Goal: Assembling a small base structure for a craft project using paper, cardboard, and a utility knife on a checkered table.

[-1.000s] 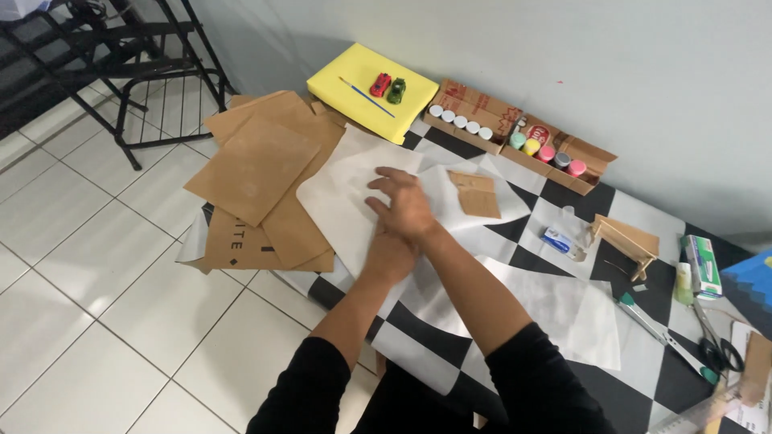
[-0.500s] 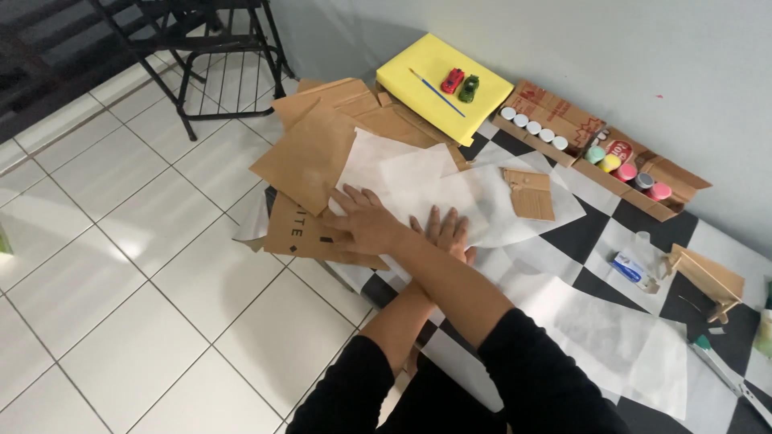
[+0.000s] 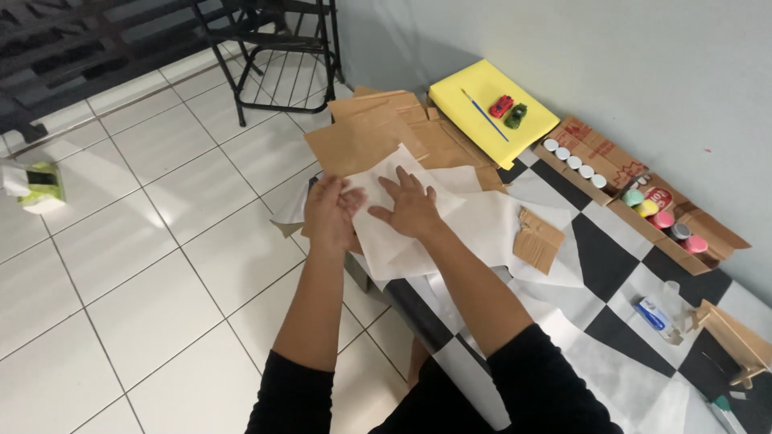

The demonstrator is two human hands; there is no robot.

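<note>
My left hand (image 3: 328, 214) grips the left edge of a white paper sheet (image 3: 400, 245), its fingers curled over the corner. My right hand (image 3: 410, 205) lies flat on the same sheet, fingers spread and palm down. The sheet sits on more white paper and a pile of brown cardboard pieces (image 3: 362, 137) at the left end of a black-and-white checkered mat (image 3: 603, 257). Both arms wear black sleeves.
A yellow board (image 3: 474, 92) holds a blue brush (image 3: 485, 115), a red toy car (image 3: 500, 105) and a green toy car (image 3: 515, 116). A cardboard tray of paint pots (image 3: 643, 197) lines the wall. Small corrugated piece (image 3: 537, 239), glue tube (image 3: 655, 315), wooden frame (image 3: 736, 341), black metal rack (image 3: 273, 48).
My hands moved left from the middle of the paper to its left edge and came apart. The left hand took hold of the sheet's edge. The view swung left.
</note>
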